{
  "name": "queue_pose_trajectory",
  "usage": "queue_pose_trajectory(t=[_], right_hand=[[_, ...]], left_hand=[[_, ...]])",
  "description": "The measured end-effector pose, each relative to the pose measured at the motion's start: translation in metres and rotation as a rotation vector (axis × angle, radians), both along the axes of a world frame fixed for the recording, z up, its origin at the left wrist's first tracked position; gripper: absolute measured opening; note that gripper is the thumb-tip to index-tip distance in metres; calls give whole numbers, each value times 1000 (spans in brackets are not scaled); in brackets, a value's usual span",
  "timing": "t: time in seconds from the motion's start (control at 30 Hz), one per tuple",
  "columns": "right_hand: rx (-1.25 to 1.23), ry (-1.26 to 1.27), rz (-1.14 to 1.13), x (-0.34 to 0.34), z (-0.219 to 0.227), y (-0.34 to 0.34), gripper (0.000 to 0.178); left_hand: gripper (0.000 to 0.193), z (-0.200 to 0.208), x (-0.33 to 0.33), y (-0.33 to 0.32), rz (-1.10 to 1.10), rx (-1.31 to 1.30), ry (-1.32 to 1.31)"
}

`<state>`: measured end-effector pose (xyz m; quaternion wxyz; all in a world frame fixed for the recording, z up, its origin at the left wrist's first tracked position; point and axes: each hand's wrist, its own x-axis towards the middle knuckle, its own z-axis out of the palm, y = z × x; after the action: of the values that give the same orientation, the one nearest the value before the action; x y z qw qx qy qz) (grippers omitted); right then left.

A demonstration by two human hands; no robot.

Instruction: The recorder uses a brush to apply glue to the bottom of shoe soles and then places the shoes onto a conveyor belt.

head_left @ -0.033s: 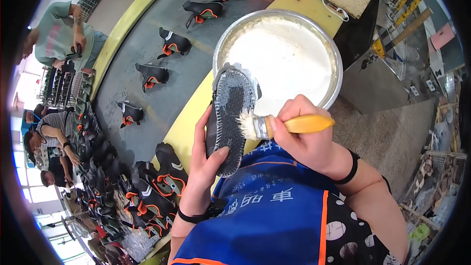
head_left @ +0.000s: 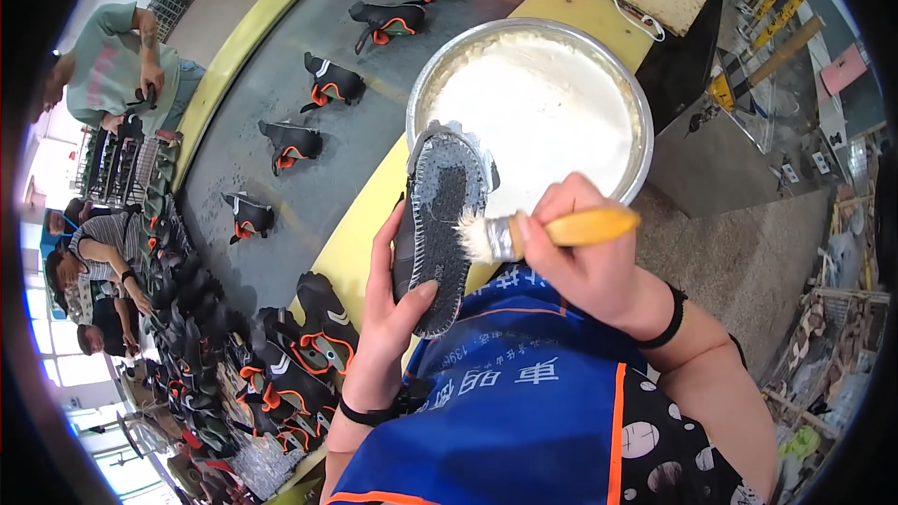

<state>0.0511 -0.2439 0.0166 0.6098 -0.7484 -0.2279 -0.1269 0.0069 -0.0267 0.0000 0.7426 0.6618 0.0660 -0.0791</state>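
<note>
My left hand [head_left: 388, 295] is closed around a dark shoe upper [head_left: 432, 266], holding it with its stitched underside facing up. The thumb presses on that underside near the lower end, and wet, greyish-white paste covers the upper end. In my right hand [head_left: 585, 257] is a paintbrush [head_left: 589, 224] with a yellow handle and a metal collar. Its pale bristles meet the right edge of the underside, about midway along. Just beyond both hands stands a wide metal basin [head_left: 642, 164] of white paste, and the coated end of the upper overlaps its near-left rim.
Shoe uppers [head_left: 337, 84] with orange trim lie spaced along a dark conveyor belt [head_left: 234, 131] at the left. More uppers are piled [head_left: 295, 374] beside my left arm. Several people [head_left: 117, 65] are at the far left. A yellow ledge [head_left: 360, 215] runs under the basin.
The brush has shifted very slightly right, and its handle end has tipped a little upward with my right hand. My left hand and the shoe upper look the same.
</note>
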Motion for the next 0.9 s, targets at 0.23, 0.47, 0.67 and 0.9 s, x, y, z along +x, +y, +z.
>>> queue_pose_trajectory(t=[0.23,0.47,0.67,0.9], right_hand=[[-117,-181,-221,52,-3,-15,16],[20,-376,-20,50,12,-15,14],[-221,-420,64,54,16,-21,22],[61,-102,-227,58,0,-42,7]], left_hand=[[85,-3,-4,11,-125,-16,-100],[92,6,-4,11,-129,-105,88],[78,1,4,19,-334,-96,52],[78,-23,-7,40,-167,-174,37]])
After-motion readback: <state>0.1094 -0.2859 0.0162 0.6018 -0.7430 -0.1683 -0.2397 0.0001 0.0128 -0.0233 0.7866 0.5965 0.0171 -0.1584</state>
